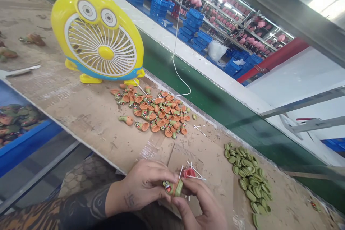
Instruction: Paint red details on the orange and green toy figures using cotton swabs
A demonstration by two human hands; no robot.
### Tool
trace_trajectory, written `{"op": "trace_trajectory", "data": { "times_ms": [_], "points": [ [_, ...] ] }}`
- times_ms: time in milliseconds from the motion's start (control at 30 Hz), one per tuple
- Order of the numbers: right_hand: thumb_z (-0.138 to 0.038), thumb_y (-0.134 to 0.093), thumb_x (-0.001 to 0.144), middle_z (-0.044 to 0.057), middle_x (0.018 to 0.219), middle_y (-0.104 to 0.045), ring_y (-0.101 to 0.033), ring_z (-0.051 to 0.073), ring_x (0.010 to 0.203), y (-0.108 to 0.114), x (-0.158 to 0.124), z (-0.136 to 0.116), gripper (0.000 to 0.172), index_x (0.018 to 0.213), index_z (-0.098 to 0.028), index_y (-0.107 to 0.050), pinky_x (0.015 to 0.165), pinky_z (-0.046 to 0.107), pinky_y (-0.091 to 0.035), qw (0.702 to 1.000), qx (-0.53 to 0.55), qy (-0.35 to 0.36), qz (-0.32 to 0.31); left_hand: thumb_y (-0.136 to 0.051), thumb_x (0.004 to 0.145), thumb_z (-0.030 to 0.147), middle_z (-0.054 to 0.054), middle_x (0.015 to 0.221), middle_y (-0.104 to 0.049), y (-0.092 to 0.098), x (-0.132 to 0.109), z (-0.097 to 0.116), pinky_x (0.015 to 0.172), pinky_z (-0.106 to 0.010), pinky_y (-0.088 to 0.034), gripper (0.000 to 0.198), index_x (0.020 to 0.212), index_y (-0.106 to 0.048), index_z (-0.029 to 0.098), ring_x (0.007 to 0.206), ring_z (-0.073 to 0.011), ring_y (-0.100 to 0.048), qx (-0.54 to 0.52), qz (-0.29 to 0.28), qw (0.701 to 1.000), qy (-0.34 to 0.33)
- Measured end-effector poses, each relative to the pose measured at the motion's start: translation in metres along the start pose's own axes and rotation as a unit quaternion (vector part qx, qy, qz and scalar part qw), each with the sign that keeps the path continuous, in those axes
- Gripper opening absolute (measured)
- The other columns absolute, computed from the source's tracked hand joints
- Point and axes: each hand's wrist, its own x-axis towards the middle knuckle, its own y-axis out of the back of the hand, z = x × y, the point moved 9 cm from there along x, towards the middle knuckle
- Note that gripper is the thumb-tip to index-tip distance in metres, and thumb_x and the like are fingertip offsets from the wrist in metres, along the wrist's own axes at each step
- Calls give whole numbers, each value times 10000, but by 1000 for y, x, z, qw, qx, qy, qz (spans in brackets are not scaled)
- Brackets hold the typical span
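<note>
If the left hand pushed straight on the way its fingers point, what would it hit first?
Beyond the small green-and-orange figure that the left hand holds, probably the right hand, which grips the figure's far side; exact depth there is hard to judge.

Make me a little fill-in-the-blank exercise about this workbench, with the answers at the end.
1. The fan is mainly ____ in colour.
2. Of the left hand and right hand holding the small figure, the ____ one is nearer the green ovals.
3. The small dish among the cotton swabs looks ____.
Missing words: yellow; right; red.
</note>
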Motion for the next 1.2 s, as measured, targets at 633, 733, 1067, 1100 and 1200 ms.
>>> {"op": "trace_trajectory", "data": {
  "times_ms": [633, 733, 1067, 1100, 1200],
  "points": [
    [-490, -713, 940, 88, 952, -763, -755, 242, 830, 4, -13, -16, 273, 1095, -271, -766, 706, 333, -623, 999, 16, 34, 25, -832, 851, 238, -55, 1033, -846, 4, 1, 35, 834, -302, -609, 364, 1192, -740, 326, 893, -228, -807, 43, 14, 998, -53],
    [-380, -747, 929, 68, 910, -753, -740, 221, 776, 2, -12, -20, 204, 1103, -273, -755, 686, 313, -618, 999, 21, 43, 7, -763, 890, 133, -73, 1082, -836, -1, -6, 39, 892, -308, -605, 342, 1199, -721, 274, 952, -226, -800, 112, -15, 991, -75],
    [-183, -706, 923, 31, 869, -678, -676, 191, 749, -3, 1, -36, 179, 1086, -254, -689, 655, 275, -577, 995, 6, 76, -62, -763, 828, 34, -60, 1081, -835, 1, -10, 40, 934, -274, -595, 371, 1114, -735, 269, 963, -207, -796, 96, 20, 992, -78],
    [-227, -707, 932, 43, 919, -691, -688, 203, 800, -2, 2, -33, 167, 1095, -257, -683, 683, 285, -585, 997, 4, 71, -44, -799, 808, 47, -46, 1078, -834, 4, -7, 33, 936, -263, -590, 363, 1082, -750, 280, 976, -202, -792, 45, 36, 998, -30],
    [-360, -672, 965, 81, 1080, -688, -696, 234, 925, 4, -3, -22, 195, 1132, -260, -663, 761, 329, -595, 998, -15, 45, 41, -861, 798, 147, -45, 1194, -793, -1, -6, 3, 960, -286, -576, 309, 1052, -761, 292, 1108, -217, -747, -186, 63, 968, 157]
  ]
}}
